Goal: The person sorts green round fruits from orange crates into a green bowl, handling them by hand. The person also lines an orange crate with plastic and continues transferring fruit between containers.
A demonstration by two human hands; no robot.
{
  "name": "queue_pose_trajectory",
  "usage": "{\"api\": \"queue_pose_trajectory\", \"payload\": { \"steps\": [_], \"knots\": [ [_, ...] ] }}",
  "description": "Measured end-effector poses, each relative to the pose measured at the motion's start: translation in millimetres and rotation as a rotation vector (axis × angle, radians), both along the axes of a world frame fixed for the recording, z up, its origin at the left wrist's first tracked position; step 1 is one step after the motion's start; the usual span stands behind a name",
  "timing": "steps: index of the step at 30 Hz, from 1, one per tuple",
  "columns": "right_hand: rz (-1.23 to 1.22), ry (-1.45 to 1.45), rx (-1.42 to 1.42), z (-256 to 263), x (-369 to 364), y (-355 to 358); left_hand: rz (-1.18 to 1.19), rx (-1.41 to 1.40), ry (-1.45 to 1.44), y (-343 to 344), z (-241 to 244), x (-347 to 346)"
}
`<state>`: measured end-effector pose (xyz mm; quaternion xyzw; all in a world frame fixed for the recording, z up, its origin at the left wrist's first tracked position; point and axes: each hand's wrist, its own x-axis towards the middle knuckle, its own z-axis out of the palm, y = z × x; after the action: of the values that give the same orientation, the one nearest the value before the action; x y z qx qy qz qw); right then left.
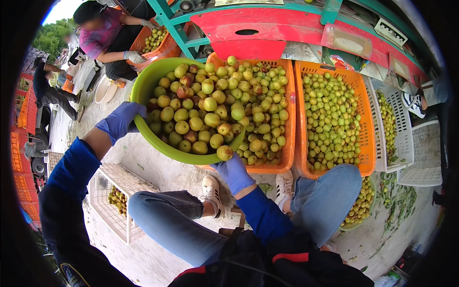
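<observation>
A lime-green plastic basin [140,80] full of green-and-brown jujubes [196,123] is tilted toward the right. Its lower right rim lies over an orange plastic crate [291,118], which is heaped with the same fruit. My left hand [120,121], in a purple glove, grips the basin's left rim. Under the rim's near right side is my gloved right hand [235,173], supporting it. One jujube [225,153] sits at that rim, right by my right fingers. Fruit in the basin runs together with the fruit in the crate, and the basin hides the crate's left part.
A second orange crate [368,132] of jujubes stands to the right, then a white crate [405,143]. Another white crate [123,172] lies left of my legs. Behind is a red-and-teal machine [258,25]. A gloved co-worker [102,36] handles a crate at upper left.
</observation>
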<state>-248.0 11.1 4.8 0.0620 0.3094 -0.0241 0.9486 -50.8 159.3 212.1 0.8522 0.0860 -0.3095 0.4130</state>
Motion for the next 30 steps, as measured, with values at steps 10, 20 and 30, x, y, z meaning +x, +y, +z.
{"api": "queue_pose_trajectory", "payload": {
  "steps": [10, 20, 30],
  "knots": [
    [0.085, -0.038, -0.149, 27.2, -2.5, 20.1, -0.022, -0.012, -0.037, 22.1, 20.3, -6.3],
    [0.167, -0.149, 0.043, 20.6, 3.4, 55.4, 0.011, 0.021, -0.071, 47.1, 50.1, -21.3],
    [0.158, -0.112, 0.100, 10.1, -16.1, 76.7, -0.020, 0.147, -0.108, 53.4, 40.1, -30.6]
  ]
}}
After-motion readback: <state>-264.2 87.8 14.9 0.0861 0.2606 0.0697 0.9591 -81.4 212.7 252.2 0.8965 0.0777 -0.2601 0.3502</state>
